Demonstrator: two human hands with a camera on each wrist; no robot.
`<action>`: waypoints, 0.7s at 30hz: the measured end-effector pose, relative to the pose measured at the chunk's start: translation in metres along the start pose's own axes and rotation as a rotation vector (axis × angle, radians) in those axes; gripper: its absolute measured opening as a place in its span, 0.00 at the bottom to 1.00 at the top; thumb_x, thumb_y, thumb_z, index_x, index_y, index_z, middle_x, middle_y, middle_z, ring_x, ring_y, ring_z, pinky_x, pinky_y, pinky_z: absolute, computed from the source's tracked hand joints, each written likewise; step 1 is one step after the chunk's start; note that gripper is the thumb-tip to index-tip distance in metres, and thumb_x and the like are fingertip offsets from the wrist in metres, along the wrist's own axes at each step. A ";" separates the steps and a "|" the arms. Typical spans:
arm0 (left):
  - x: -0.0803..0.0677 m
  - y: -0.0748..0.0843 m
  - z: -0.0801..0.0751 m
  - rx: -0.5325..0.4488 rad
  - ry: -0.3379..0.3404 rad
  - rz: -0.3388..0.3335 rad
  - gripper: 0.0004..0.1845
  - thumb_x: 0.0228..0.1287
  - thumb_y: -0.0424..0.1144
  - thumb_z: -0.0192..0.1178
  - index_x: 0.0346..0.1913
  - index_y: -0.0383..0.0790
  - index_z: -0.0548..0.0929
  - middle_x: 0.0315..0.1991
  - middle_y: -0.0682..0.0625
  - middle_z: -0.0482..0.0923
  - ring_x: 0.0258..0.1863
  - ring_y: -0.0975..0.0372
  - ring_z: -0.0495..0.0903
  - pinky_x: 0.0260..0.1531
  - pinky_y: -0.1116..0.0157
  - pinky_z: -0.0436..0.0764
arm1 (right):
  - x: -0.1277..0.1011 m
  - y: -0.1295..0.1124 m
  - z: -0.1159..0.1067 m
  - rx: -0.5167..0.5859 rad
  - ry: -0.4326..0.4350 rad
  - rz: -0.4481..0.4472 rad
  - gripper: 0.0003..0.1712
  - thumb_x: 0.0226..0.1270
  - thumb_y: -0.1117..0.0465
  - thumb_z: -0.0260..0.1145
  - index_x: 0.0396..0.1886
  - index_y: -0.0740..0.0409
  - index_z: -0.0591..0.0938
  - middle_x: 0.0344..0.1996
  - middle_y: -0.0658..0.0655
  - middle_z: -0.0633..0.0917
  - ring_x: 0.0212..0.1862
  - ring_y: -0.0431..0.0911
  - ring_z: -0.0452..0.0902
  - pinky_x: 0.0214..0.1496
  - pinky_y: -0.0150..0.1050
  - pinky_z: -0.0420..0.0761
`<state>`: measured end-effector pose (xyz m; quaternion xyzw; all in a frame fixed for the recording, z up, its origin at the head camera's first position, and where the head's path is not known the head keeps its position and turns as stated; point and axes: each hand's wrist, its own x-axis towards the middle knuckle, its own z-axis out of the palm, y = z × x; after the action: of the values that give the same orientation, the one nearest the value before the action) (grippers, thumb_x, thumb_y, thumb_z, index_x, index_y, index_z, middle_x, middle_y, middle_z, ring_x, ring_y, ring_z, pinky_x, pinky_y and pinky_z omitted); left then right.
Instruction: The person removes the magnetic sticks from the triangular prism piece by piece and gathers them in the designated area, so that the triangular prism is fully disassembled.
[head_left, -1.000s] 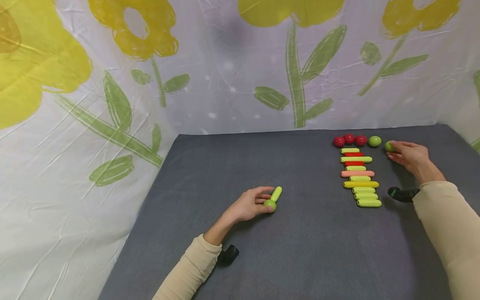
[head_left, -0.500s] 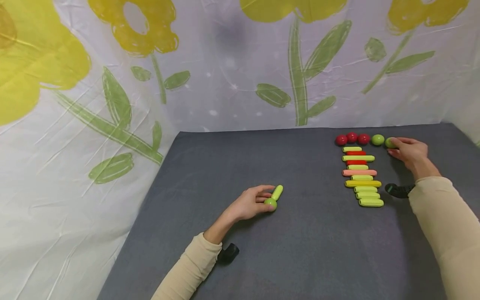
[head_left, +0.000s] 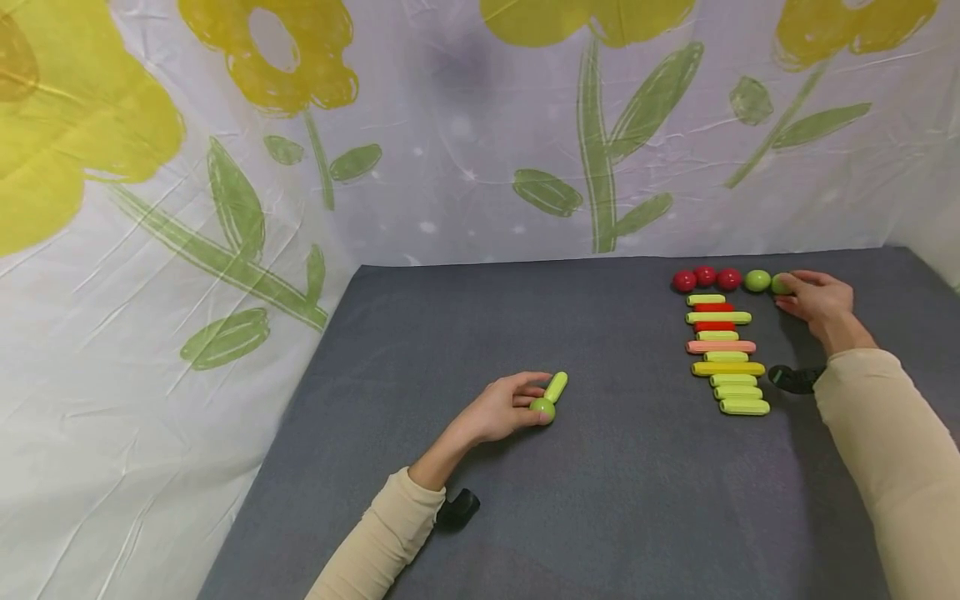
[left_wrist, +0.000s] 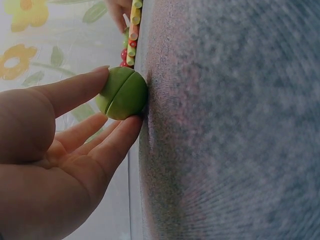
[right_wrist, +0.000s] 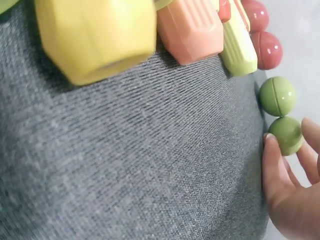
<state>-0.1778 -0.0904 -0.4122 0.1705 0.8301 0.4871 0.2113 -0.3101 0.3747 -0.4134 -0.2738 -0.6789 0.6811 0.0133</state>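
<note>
My left hand (head_left: 534, 398) rests on the grey table (head_left: 615, 500) near its middle and pinches a green ball (head_left: 542, 408) between thumb and fingers. The left wrist view shows that ball (left_wrist: 124, 92) pressed against the cloth. A light green stick (head_left: 556, 386) lies just beyond it. At the far right my right hand (head_left: 797, 292) holds a second green ball (head_left: 780, 284) with its fingertips (right_wrist: 272, 150). This ball (right_wrist: 286, 134) sits beside another green ball (right_wrist: 276, 96), which ends a row with three red balls (head_left: 706, 277).
A column of green, red, pink and yellow sticks (head_left: 722, 354) lies side by side below the row of balls. Black wrist straps (head_left: 795, 378) show at both sleeves. A flowered white sheet (head_left: 225, 208) hangs behind and to the left of the table.
My right hand has slid its green ball a little to the left, closer to the other green ball. The left hand stays where it was.
</note>
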 end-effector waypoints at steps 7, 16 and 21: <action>-0.001 0.001 0.000 0.011 0.000 -0.002 0.31 0.62 0.34 0.65 0.68 0.39 0.67 0.60 0.41 0.73 0.58 0.54 0.74 0.53 0.61 0.76 | 0.000 0.001 -0.002 0.096 -0.020 0.014 0.18 0.68 0.54 0.61 0.56 0.44 0.72 0.40 0.45 0.71 0.25 0.32 0.78 0.34 0.26 0.81; 0.000 0.000 -0.001 0.011 -0.007 -0.003 0.32 0.63 0.34 0.64 0.69 0.40 0.67 0.60 0.41 0.72 0.59 0.54 0.73 0.53 0.61 0.76 | -0.002 0.004 -0.006 0.224 0.015 0.010 0.11 0.68 0.56 0.62 0.48 0.45 0.73 0.43 0.47 0.71 0.24 0.35 0.79 0.32 0.27 0.81; 0.000 0.001 -0.001 0.014 -0.005 -0.003 0.31 0.63 0.35 0.65 0.69 0.40 0.67 0.60 0.41 0.73 0.59 0.54 0.73 0.53 0.61 0.76 | -0.005 0.006 -0.012 0.283 0.038 0.007 0.13 0.67 0.53 0.62 0.50 0.44 0.74 0.43 0.49 0.71 0.24 0.37 0.80 0.30 0.29 0.82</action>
<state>-0.1779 -0.0908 -0.4110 0.1720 0.8332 0.4804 0.2131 -0.2995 0.3832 -0.4166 -0.2843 -0.5748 0.7648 0.0623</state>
